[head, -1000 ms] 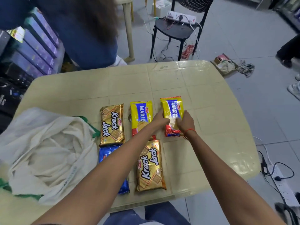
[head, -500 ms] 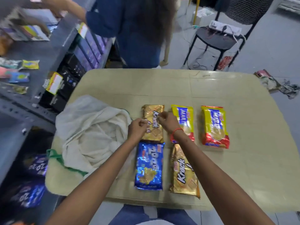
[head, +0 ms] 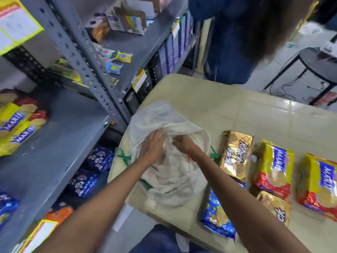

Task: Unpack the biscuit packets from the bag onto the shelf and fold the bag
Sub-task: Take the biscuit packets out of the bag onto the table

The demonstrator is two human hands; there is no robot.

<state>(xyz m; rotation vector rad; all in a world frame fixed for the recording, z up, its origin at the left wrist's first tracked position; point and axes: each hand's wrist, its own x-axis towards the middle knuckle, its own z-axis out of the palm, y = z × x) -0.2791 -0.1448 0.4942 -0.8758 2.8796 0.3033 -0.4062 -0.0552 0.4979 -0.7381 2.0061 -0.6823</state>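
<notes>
White bag [head: 171, 181] lies beneath left hand [head: 152, 149], right hand [head: 182, 143].

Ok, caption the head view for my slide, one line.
Left hand rests on the white cloth bag while right hand pinches its cloth; five biscuit packets lie alongside on the table.

The table's [head: 228, 106] far half is bare, with free passage along its far edge, though a person [head: 237, 42] stands just beyond it. The bag [head: 164, 179] fills the near left corner and packets [head: 235, 156] crowd the near right. Past the left edge a post [head: 87, 70] blocks the way, but the shelf [head: 63, 143] beside it has bare board.
</notes>
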